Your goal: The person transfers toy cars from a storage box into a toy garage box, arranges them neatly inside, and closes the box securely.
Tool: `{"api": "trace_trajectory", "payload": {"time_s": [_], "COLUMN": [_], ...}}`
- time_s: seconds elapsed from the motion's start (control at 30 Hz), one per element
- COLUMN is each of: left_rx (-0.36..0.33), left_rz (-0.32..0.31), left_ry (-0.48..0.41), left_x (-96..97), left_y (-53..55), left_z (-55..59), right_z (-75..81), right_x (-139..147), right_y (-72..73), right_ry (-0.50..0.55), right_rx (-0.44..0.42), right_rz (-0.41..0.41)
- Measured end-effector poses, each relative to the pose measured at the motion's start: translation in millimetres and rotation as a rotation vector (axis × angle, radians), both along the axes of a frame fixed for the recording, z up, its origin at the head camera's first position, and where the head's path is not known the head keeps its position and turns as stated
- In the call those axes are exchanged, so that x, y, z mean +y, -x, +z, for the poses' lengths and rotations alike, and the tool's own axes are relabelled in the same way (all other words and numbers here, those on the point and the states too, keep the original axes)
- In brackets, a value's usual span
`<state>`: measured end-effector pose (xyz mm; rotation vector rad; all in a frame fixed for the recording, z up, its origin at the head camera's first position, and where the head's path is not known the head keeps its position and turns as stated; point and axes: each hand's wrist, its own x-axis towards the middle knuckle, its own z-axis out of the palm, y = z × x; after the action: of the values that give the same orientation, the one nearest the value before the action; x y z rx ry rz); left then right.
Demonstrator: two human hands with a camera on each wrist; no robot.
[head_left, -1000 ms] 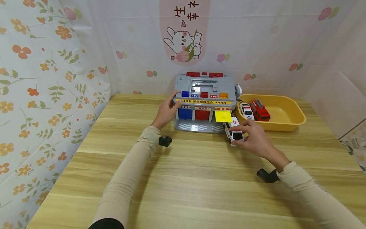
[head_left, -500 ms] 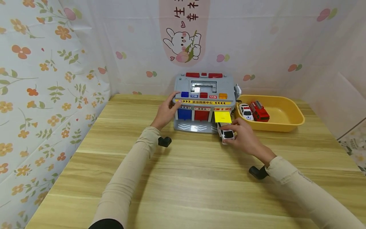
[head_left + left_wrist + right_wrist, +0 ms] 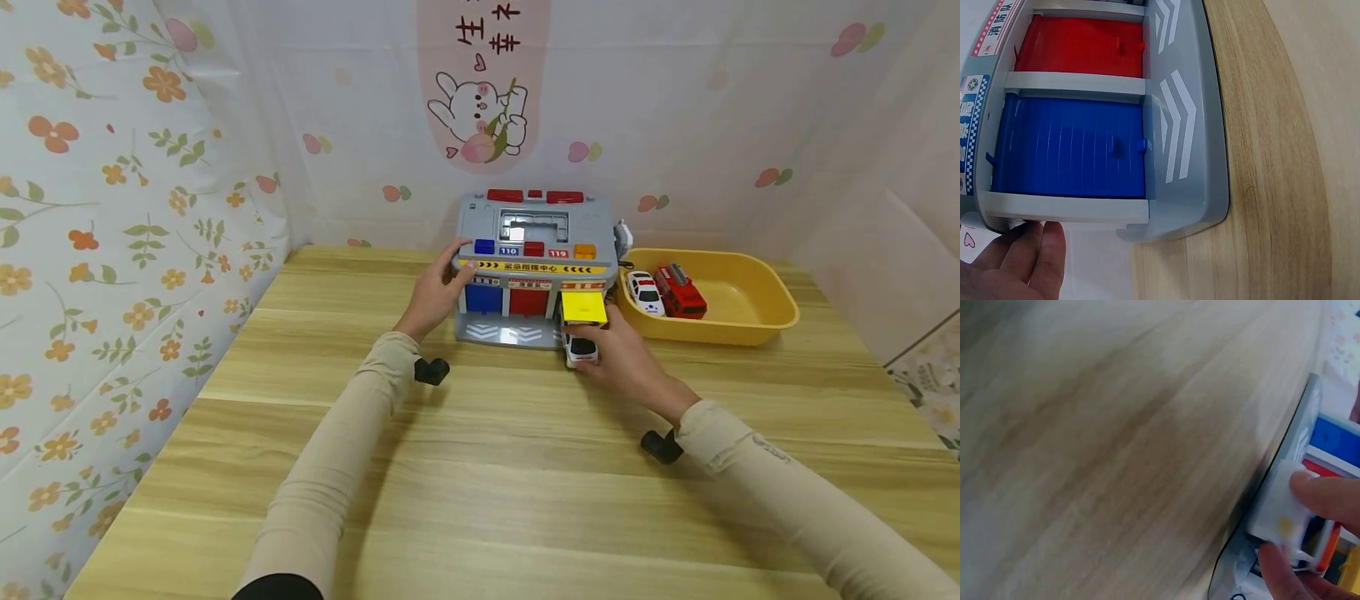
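Note:
A grey toy garage (image 3: pixel 480 223) stands at the back of the table. My left hand (image 3: pixel 435 296) holds its left front corner, thumb on the top edge; in the left wrist view the fingers (image 3: pixel 1047 259) press its side wall. The blue door (image 3: pixel 1072 147) and red door (image 3: pixel 1082 47) are down, while the yellow door (image 3: pixel 583 307) is raised. Beneath that door, a white toy ambulance (image 3: pixel 582 350) is partly inside the bay, its inner end hidden. My right hand (image 3: pixel 626 354) pinches the ambulance between thumb and fingers; the right wrist view shows it blurred.
Right of the garage stands a yellow plastic bin (image 3: pixel 750 329). A white toy police car (image 3: pixel 645 293) and a red toy fire truck (image 3: pixel 681 292) lie in its left part. A patterned cloth (image 3: pixel 360 125) hangs behind the table.
My right hand has moved the ambulance left and then inward, under the raised yellow door and into the bay. The left hand has stayed on the garage.

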<state>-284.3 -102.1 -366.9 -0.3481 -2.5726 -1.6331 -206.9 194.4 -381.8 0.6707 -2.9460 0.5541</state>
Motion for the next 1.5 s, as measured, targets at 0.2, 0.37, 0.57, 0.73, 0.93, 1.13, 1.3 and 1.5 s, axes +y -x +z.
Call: {"api": "trace_trajectory", "payload": {"time_s": [0.2,0.37,0.57,0.73,0.93,1.13,1.3,1.5], "left_rx": [-0.012,-0.02,-0.034,-0.035,-0.026,-0.008,-0.011,-0.001], "left_rz": [-0.003,0.004,0.014,0.015,0.018,0.014,0.012,0.007], "left_ry": [-0.006,0.001,0.002,0.001,0.01,0.012,0.007,0.006], "left_x": [1.5,1.4,0.1,-0.8,-0.7,-0.4,-0.4,-0.8], "left_y": [1.0,1.1,0.0,-0.1,0.7,1.7,1.2,2.2], "left_z": [-0.3,-0.6,0.7,0.3,0.0,-1.6,-2.5,-2.3], "right_z": [-3.7,-6.1,-7.1,-7.4,-7.6,-8.1,-8.9,-11.2], "right_x": [0,3,4,2,1,2,5,10], "right_y": [-1.7,-3.5,-2.9,-3.2,-2.8,1.0,3.7,4.7], "right_ry": [-0.077,-0.192,-0.295,-0.304,-0.31,-0.341,-0.35,-0.373], "right_rx": [0.047,0.184,0.311,0.325,0.343,0.44,0.482,0.446], "right_rz": [0.032,0.091,0.149,0.186,0.185,0.179,0.221,0.253]}}
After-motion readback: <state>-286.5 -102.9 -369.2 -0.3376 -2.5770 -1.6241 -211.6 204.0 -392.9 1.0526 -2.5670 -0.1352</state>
